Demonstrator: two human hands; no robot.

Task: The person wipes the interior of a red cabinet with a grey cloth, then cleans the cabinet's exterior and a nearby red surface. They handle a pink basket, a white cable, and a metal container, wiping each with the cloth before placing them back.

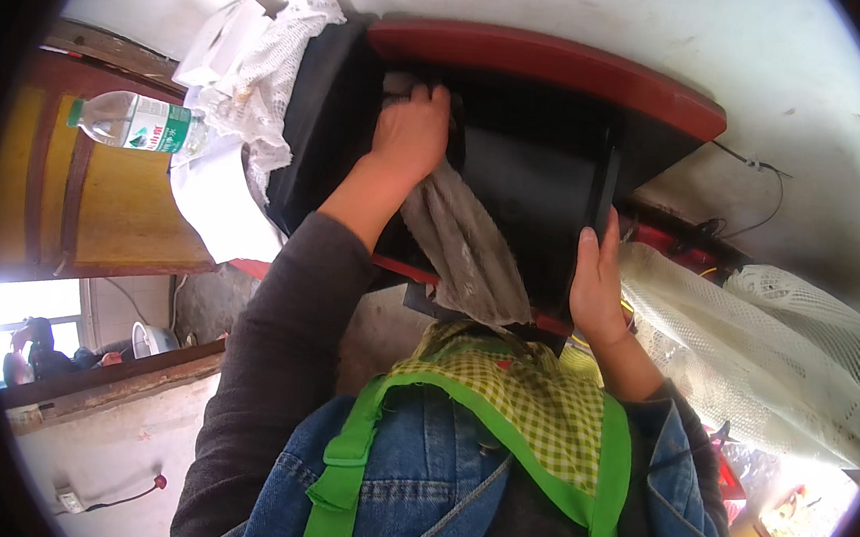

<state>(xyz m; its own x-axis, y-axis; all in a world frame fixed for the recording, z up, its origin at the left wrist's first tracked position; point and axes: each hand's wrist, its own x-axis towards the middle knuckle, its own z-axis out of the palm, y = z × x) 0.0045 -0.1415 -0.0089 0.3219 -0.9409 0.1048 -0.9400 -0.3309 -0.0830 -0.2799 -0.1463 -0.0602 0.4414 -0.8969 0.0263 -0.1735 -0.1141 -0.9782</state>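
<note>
My left hand [415,127] is closed on a grey-brown cloth [468,245], pressing its bunched end into the far left part of a dark, box-like compartment [539,179]. The loose end of the cloth hangs towards me over the compartment's red near edge [404,268]. My right hand [597,286] holds the compartment's right side edge, thumb and fingers pointing away from me. Beyond, a red board [546,61] runs along the back. The inside is black and shiny; its left corner is partly hidden by my left hand.
To the left are a plastic water bottle [140,121] with a green cap, a white box [222,42], lace cloth [264,88] and white paper [216,196]. White netting [736,339] drapes at right, below a thin cable [778,194] on the wall. A yellow-and-red cabinet [124,198] stands left.
</note>
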